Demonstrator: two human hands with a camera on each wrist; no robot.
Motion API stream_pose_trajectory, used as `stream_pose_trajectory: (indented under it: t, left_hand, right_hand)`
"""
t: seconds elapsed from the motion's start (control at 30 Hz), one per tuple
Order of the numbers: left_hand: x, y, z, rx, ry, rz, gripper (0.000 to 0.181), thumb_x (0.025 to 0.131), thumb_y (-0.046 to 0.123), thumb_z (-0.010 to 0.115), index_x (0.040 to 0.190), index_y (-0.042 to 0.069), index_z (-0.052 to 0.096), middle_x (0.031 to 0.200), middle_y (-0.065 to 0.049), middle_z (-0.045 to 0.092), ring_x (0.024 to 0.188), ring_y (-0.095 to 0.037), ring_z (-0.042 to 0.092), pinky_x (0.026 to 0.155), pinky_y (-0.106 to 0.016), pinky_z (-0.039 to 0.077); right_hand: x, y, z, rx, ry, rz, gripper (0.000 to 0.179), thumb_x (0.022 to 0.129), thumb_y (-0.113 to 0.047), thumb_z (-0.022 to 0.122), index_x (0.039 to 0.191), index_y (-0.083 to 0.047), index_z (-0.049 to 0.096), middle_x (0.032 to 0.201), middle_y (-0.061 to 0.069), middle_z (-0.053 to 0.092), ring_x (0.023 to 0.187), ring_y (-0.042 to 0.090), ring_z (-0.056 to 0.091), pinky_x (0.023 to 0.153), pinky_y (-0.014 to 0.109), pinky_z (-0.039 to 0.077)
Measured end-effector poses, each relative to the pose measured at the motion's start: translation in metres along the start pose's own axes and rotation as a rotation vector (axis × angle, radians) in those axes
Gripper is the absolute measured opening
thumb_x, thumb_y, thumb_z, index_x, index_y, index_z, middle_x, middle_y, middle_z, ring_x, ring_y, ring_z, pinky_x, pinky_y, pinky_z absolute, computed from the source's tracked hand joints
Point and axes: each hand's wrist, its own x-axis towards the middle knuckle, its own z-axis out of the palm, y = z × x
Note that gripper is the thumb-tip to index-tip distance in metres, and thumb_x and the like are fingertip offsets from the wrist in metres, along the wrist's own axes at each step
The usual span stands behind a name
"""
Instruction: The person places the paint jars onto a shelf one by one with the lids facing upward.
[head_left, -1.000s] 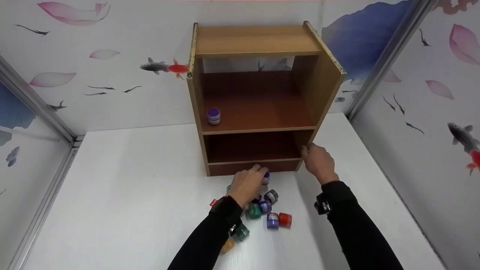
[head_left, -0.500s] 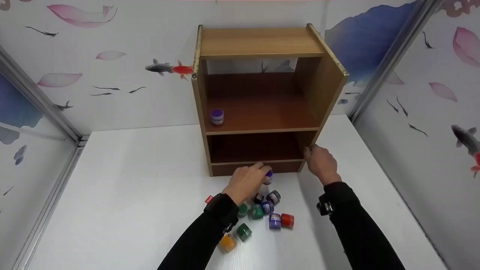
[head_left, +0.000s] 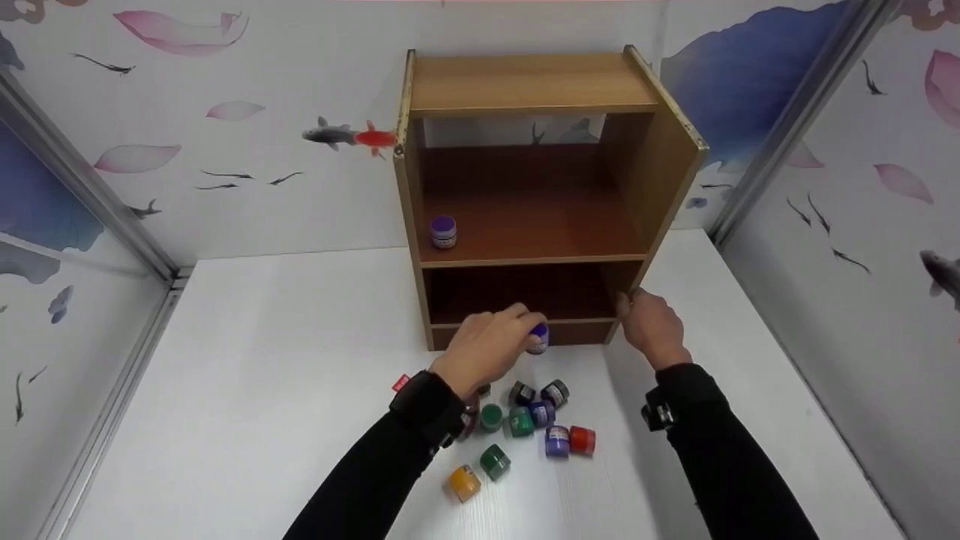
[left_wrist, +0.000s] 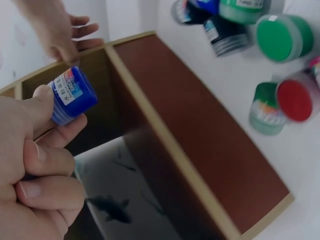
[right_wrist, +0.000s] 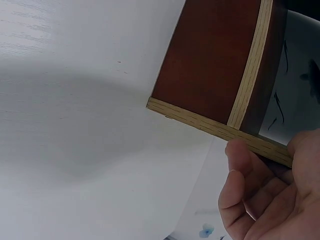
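Observation:
My left hand (head_left: 487, 345) pinches a small blue paint jar (left_wrist: 74, 95) between thumb and fingers, its printed label showing in the left wrist view. In the head view the jar is up in front of the bottom board of a wooden shelf unit (head_left: 529, 259), clear of the other jars. With thumb and curled fingers, my right hand (right_wrist: 270, 190) grips the front edge of the unit's right side panel (right_wrist: 200, 124), low down. A purple-lidded paint jar (head_left: 443, 232) stands at the left end of the middle shelf.
Several paint jars lie scattered on the white table (head_left: 285, 420) before the unit, among them a red jar (head_left: 582, 440), a yellow jar (head_left: 464, 484) and a dark green jar (head_left: 495, 462). My left forearm partly covers others. Patterned walls (head_left: 247, 180) stand behind and at both sides.
My left hand has lifted the blue paint jar off the table and brought it up toward the lower shelf. My right hand keeps its grip on the side panel. The head view has shifted slightly.

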Motion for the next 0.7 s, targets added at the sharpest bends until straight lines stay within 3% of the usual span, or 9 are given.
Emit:
stream_pose_trajectory:
  t: [0.2, 0.53, 0.7]
  left_hand:
    - [-0.006, -0.001, -0.025, 0.030, 0.017, 0.014, 0.043, 0.102, 0.040, 0.046, 0.141, 0.024, 0.050, 0.131, 0.001, 0.060, 0.081, -0.013, 0.056, 0.088, -0.028, 0.053]
    - [-0.012, -0.008, -0.059, 0.107, 0.089, 0.042, 0.040, 0.101, 0.037, 0.048, 0.138, 0.022, 0.052, 0.126, 0.001, 0.062, 0.073, -0.012, 0.058, 0.075, -0.026, 0.055]
    - [-0.013, -0.012, -0.079, 0.116, 0.110, 0.032, 0.039, 0.101, 0.034, 0.049, 0.139, 0.021, 0.051, 0.126, -0.001, 0.061, 0.073, -0.015, 0.059, 0.072, -0.029, 0.055]
  right_hand:
    - [0.000, 0.000, 0.000, -0.002, 0.005, -0.003, 0.048, 0.105, -0.031, 0.029, 0.111, 0.006, 0.060, 0.094, 0.020, 0.068, 0.074, 0.025, 0.063, 0.057, 0.033, 0.045]
    - [-0.002, 0.002, -0.001, 0.011, 0.012, -0.036, 0.048, 0.105, -0.030, 0.030, 0.110, 0.008, 0.059, 0.096, 0.025, 0.066, 0.081, 0.034, 0.065, 0.064, 0.042, 0.049]
    - [-0.001, 0.001, 0.000, 0.001, 0.002, -0.031, 0.050, 0.104, -0.031, 0.029, 0.113, 0.009, 0.058, 0.097, 0.025, 0.066, 0.080, 0.032, 0.065, 0.063, 0.040, 0.049]
